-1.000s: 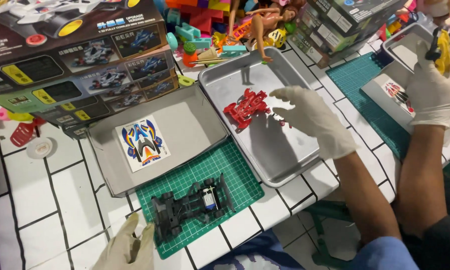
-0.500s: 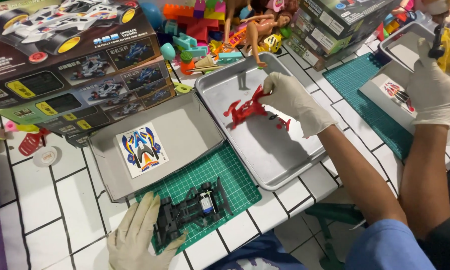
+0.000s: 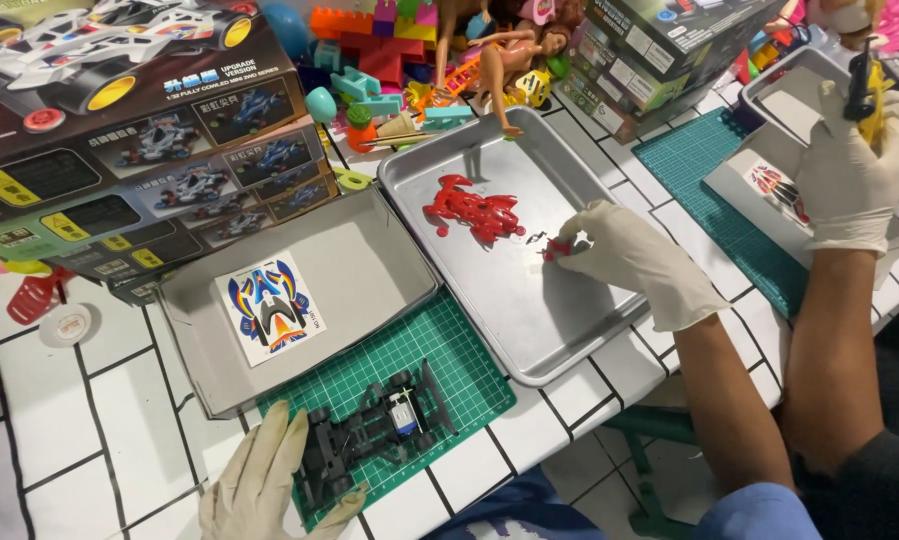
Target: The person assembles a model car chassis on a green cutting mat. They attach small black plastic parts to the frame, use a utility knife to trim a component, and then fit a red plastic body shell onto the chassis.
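My left hand, in a cream glove, rests on the green cutting mat with its fingers against the rear of a black toy car chassis. My right hand, also gloved, reaches into the metal tray and pinches a small red part just above the tray floor. A red car body shell lies loose in the tray, to the left of that hand.
A grey box lid holding a sticker sheet sits left of the tray. A large toy car box stands behind it, and toys are piled at the back. At right, a co-worker's gloved hand holds a yellow and black piece over another mat.
My right hand left the red body shell and drew right with a small red part. My left hand rose to the black chassis.
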